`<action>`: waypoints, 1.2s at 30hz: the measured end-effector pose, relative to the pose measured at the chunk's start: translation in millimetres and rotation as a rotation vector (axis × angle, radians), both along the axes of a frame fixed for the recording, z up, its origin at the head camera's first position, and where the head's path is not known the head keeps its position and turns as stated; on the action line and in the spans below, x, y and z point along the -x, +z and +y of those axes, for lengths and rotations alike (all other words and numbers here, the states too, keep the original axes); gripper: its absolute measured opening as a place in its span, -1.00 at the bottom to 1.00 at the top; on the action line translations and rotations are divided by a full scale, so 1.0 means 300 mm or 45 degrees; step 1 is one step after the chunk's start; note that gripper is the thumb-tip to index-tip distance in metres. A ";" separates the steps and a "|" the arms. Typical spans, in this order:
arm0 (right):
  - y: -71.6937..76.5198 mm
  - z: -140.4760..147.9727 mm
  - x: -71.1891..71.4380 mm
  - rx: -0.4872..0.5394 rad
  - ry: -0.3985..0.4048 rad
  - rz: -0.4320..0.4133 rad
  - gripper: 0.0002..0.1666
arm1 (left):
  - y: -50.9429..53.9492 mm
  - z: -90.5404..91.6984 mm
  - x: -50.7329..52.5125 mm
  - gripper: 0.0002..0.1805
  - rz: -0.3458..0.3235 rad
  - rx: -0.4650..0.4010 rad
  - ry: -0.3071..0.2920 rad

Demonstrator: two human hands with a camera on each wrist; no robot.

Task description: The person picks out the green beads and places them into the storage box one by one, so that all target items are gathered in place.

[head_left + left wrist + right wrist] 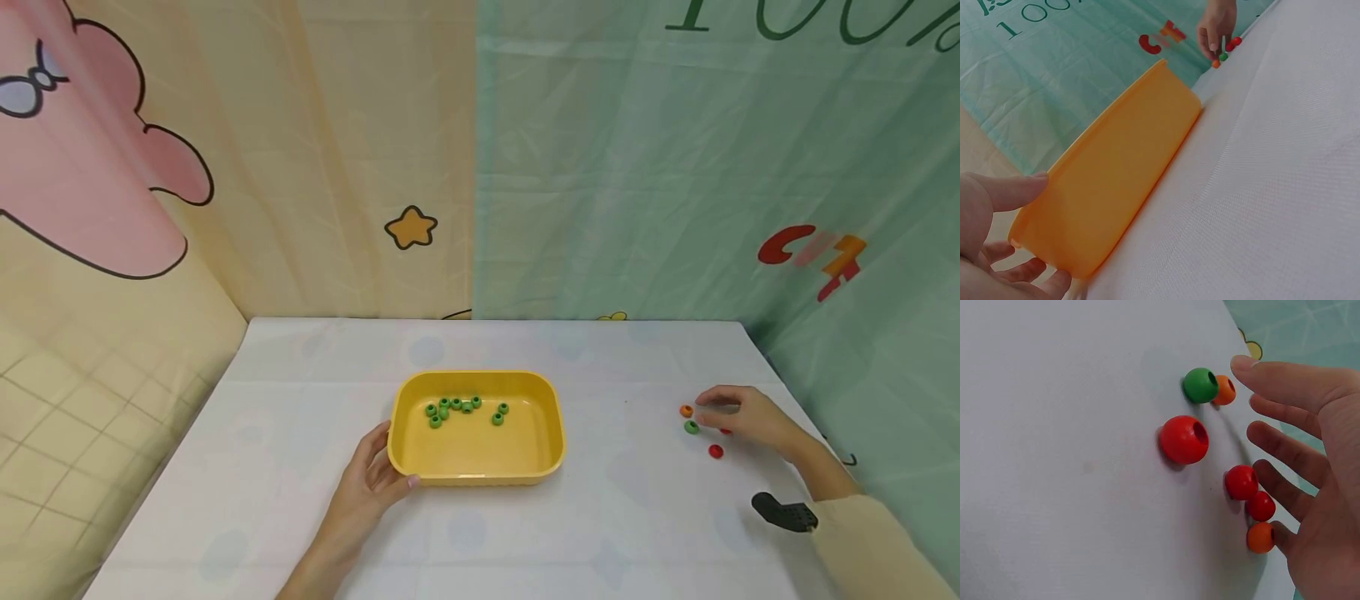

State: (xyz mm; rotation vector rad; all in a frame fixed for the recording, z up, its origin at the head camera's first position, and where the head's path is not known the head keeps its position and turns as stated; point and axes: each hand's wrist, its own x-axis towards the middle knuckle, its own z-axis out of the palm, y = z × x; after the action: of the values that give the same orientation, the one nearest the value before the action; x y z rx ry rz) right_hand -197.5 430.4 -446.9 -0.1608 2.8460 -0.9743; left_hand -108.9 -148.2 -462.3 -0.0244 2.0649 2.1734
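A yellow plastic tray (480, 454) sits on the table with several green beads (456, 404) inside, toward its far side. My left hand (369, 483) holds the tray's near left corner, the thumb at the rim and the fingers around the outer wall. Over at the right, my right hand (753, 417) is just above a few loose beads, fingers relaxed and apart, with nothing between them. In the right wrist view, a green bead (1200, 385), a large-looking red bead (1184, 440) and an orange bead (1260, 537) lie around that hand, with more red ones near its fingertips.
A white patterned cloth covers the table (300, 417). Printed curtains (615, 167) hang close behind it and along both sides. A black strap-like piece (784, 512) sticks out at the right sleeve.
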 end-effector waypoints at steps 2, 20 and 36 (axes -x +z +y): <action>-0.016 0.005 -0.007 -0.016 -0.002 0.013 -0.53 | 0.000 0.001 0.000 -0.01 -0.004 -0.003 -0.002; -0.088 0.001 -0.014 0.021 0.057 0.121 -0.67 | 0.007 -0.003 -0.003 -0.02 -0.016 0.011 0.003; 0.022 -0.018 0.008 -0.006 0.060 0.075 -0.67 | -0.003 -0.002 -0.001 -0.03 0.012 0.011 -0.012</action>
State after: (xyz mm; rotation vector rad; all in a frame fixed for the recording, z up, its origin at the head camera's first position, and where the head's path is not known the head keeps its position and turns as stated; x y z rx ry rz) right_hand -200.0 424.9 -440.5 -0.2593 2.8830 -0.9699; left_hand -108.6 -148.8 -463.1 -0.0050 2.0753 2.1636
